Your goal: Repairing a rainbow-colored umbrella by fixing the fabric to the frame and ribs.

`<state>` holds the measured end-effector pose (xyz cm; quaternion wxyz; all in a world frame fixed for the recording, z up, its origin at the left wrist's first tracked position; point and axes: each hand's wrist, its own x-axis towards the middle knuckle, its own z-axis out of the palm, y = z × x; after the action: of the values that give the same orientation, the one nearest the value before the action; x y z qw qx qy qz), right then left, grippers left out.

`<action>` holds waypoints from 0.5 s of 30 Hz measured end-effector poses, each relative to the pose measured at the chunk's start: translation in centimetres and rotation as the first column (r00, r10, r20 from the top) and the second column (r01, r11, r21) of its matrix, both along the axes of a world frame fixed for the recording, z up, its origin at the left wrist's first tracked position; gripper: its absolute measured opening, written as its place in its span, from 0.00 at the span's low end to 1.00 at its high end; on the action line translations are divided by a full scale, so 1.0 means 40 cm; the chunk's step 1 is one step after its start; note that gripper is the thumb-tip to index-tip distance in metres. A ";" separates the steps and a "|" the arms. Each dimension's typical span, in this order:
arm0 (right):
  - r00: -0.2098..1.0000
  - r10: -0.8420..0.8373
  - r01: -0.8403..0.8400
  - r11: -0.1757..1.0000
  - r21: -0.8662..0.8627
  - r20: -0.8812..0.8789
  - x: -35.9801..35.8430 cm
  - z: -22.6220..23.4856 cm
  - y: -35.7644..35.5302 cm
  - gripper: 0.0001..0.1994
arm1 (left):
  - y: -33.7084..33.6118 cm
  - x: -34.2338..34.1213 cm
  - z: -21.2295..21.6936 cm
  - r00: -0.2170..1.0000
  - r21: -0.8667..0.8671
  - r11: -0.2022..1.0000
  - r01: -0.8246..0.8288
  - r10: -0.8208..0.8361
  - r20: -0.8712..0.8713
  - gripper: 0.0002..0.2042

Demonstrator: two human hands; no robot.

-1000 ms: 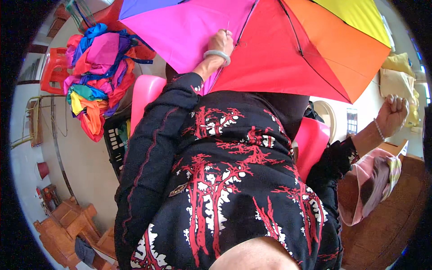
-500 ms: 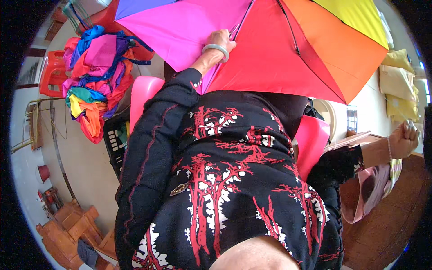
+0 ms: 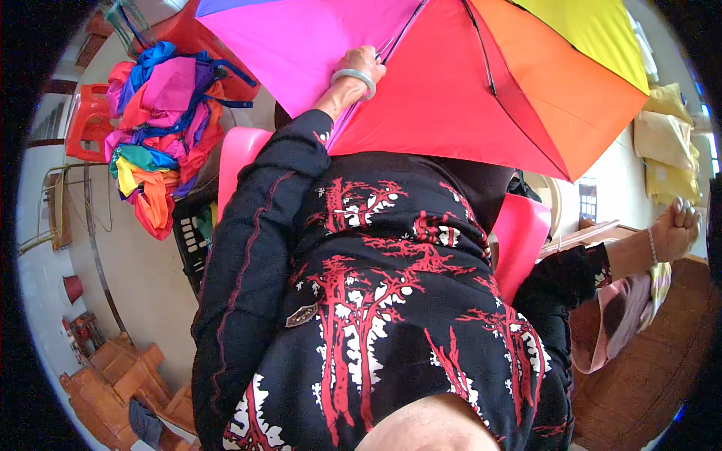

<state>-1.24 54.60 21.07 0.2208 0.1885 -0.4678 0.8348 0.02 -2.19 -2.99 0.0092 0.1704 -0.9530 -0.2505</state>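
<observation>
A rainbow-coloured umbrella is spread over my lap, with its dark ribs showing on the side towards me. My left hand, with a pale bangle on the wrist, is closed on the umbrella at a rib between the pink and red panels. Far out to the right, my right hand is raised, well apart from the cloth. Its fingers are curled together, and whatever they may hold is too small to make out. A beaded bracelet circles that wrist.
Colourful folded fabric is heaped on a red plastic stool at the left. I sit in a pink chair. A black crate stands beside it. Wooden furniture is lower left; a cloth hangs over a wooden surface at the right.
My left hand has shifted slightly left and up on the umbrella. The umbrella's near right corner has moved a little left and down. My right hand stays nearly in place.
</observation>
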 end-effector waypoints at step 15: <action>0.194 -0.640 0.720 -0.422 0.552 -0.743 0.026 0.131 -0.187 0.02 | -0.014 0.018 -0.007 0.781 -0.065 0.895 0.442 -0.419 -0.463 0.08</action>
<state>-0.22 47.11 26.31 0.5594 -0.0428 -0.8268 0.0411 0.74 -2.77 -3.26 0.1758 -0.1166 -0.9298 -0.3018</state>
